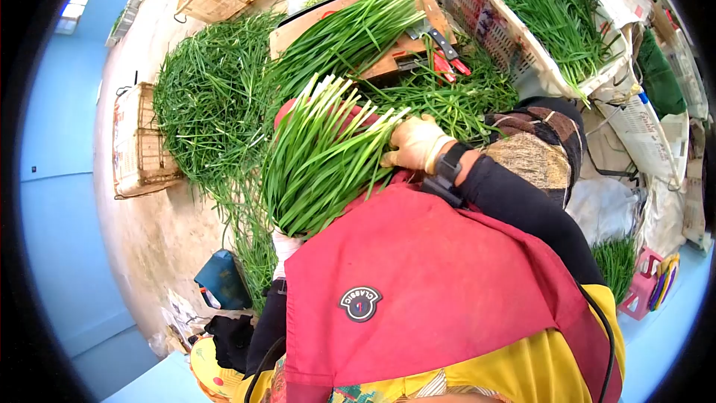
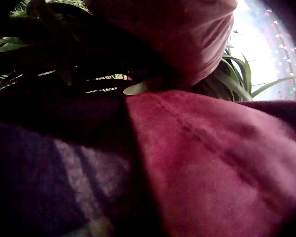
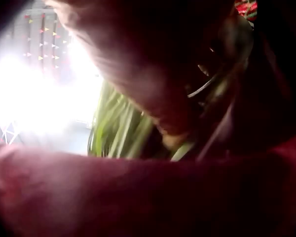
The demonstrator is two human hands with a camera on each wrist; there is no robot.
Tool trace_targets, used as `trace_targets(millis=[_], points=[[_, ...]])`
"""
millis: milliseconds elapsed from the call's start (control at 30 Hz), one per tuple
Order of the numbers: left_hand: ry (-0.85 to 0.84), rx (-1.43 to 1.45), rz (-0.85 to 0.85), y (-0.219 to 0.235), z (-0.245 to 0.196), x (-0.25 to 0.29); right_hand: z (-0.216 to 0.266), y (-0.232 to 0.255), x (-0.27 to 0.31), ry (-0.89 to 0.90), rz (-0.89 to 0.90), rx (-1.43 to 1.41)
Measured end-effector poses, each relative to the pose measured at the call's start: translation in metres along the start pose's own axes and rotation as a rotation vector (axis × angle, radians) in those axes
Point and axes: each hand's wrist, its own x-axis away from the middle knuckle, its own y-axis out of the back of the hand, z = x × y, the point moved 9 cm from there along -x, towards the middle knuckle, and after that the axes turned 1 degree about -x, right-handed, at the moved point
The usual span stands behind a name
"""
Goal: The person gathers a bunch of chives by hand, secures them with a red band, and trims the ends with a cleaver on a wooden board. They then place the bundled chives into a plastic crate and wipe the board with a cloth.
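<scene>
A thick bundle of green chives (image 1: pixel 321 157), pale cut ends up, lies across the person's lap against the red apron (image 1: pixel 418 269). At its right side the gloved right hand (image 1: pixel 419 143) pinches stalks near the pale ends. Dark and blurred, the right wrist view has that hand's fingertips right at a stalk (image 3: pixel 182 150). Leaves cover most of the left hand (image 2: pixel 187 39) in the head view, where only its pale cuff shows under the bundle's lower end. Its fingers are hidden in the left wrist view too, so I cannot tell whether they grip.
Ahead, more chives (image 1: pixel 343 37) lie on a wooden board (image 1: pixel 388 67) beside a black-handled knife (image 1: pixel 443 43) and red-handled tool (image 1: pixel 444 66). A loose green heap (image 1: pixel 216 97) spreads left. White crates, one (image 1: pixel 507 33) at right and another (image 1: pixel 138 142) at left, stand around.
</scene>
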Motion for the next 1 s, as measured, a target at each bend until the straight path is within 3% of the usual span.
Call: trace_targets(millis=[33, 67, 167, 233, 300, 400, 500, 567, 633, 700, 767, 800, 900, 1000], points=[[0.001, -0.005, 0.001, 0.000, 0.000, 0.000, -0.002, -0.012, -0.008, -0.017, 0.061, -0.027], [0.002, -0.005, 0.001, 0.000, 0.000, 0.000, -0.005, -0.011, -0.010, 0.016, 0.016, -0.049], [0.003, 0.002, 0.005, -0.002, 0.002, 0.000, -0.040, 0.013, -0.007, -0.142, -0.097, 0.003], [0.000, 0.006, 0.002, -0.002, 0.003, 0.000, -0.088, 0.022, -0.005, -0.225, -0.204, 0.077], [-0.001, 0.008, 0.004, -0.002, 0.003, -0.001, -0.138, 0.029, 0.002, -0.372, -0.184, 0.145], [-0.004, 0.008, 0.009, -0.002, 0.003, -0.003, -0.170, 0.039, 0.024, -0.486, -0.014, 0.205], [-0.005, 0.005, 0.010, -0.002, 0.003, -0.005, -0.162, 0.039, 0.031, -0.509, 0.091, 0.262], [-0.006, 0.004, 0.011, -0.001, 0.002, -0.004, -0.148, 0.044, 0.017, -0.403, -0.161, 0.060], [-0.007, -0.004, 0.010, 0.000, 0.001, -0.004, -0.115, 0.024, -0.005, -0.103, -0.046, -0.339], [-0.009, -0.005, 0.011, 0.000, -0.001, -0.004, -0.078, 0.003, -0.025, 0.161, -0.044, -0.587], [-0.008, -0.012, 0.011, 0.001, -0.001, -0.003, -0.047, -0.020, -0.040, 0.242, 0.072, -0.988], [-0.008, -0.015, 0.011, 0.001, -0.001, -0.003, -0.030, -0.012, -0.032, 0.252, 0.070, -1.099], [-0.007, -0.017, 0.011, 0.000, -0.002, -0.002, -0.038, -0.021, -0.035, 0.095, 0.060, -0.961], [-0.009, -0.016, 0.006, 0.000, -0.002, -0.002, -0.078, -0.029, -0.040, -0.117, 0.049, -0.967]])
